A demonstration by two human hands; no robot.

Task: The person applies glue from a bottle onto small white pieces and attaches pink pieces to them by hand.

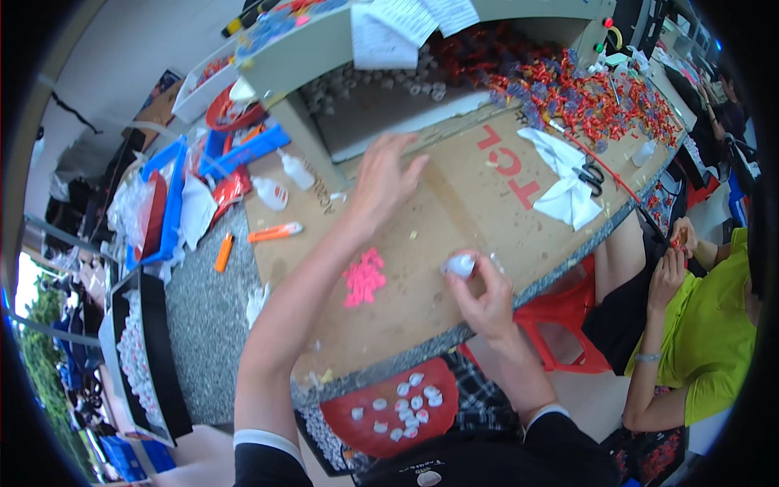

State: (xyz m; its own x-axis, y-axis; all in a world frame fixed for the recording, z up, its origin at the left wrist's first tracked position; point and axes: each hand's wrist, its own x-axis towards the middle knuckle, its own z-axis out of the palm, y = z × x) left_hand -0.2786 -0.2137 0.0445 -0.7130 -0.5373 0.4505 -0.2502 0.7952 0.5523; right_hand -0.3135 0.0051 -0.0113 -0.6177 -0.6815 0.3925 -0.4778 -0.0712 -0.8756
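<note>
My left hand [385, 183] reaches forward to the front edge of a box-like bench cabinet [312, 142]. Its fingers are stretched out with the thumb apart, and I see nothing held in it. Near the front edge of the cardboard-covered table [422, 316], my right hand [487, 302] pinches a small whitish, rounded piece [460, 265] between thumb and fingers. A heap of small pink pieces [364, 278] lies on the cardboard between my arms. In a red tray [337, 408] at my lap lie several small white pieces [410, 402].
White squeeze bottles [270, 193], an orange cutter [276, 232] and blue trays [166, 203] are at the left. To the right lie a white cloth [560, 183], black-handled scissors [591, 176] and a red-and-purple heap [584, 97]. A co-worker in yellow-green [702, 325] sits at the right.
</note>
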